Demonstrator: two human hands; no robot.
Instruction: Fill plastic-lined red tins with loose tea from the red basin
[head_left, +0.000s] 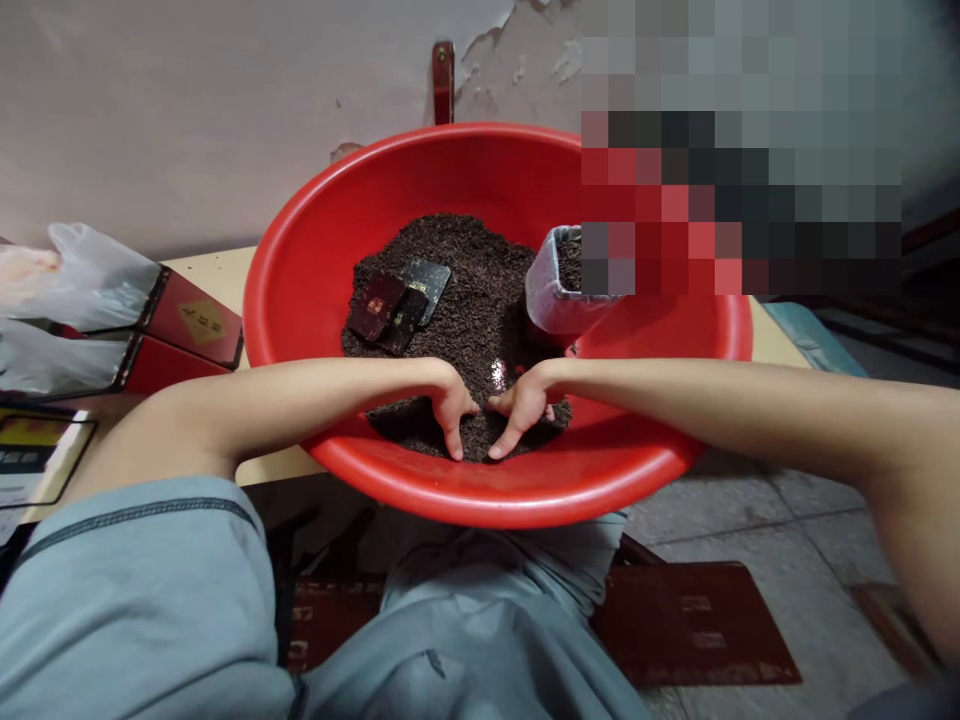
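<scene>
Here, both hands (452, 400) (527, 402) against dark leaves (476, 310), Chinese characters (201, 322) on nearby box (171, 308)

Here's the pale cream tabletop (217, 270), peeking out in patches, because a big red basin (495, 506) hogs the middle and bulges right out over the near edge! Off to the person's left, two red boxes (166, 308) sit side by side, one wearing a gold diamond label (201, 323), whitish plastic bags (109, 280) puffing up there. Nearer the person, a printed panel (30, 455), yellow and black.
</scene>
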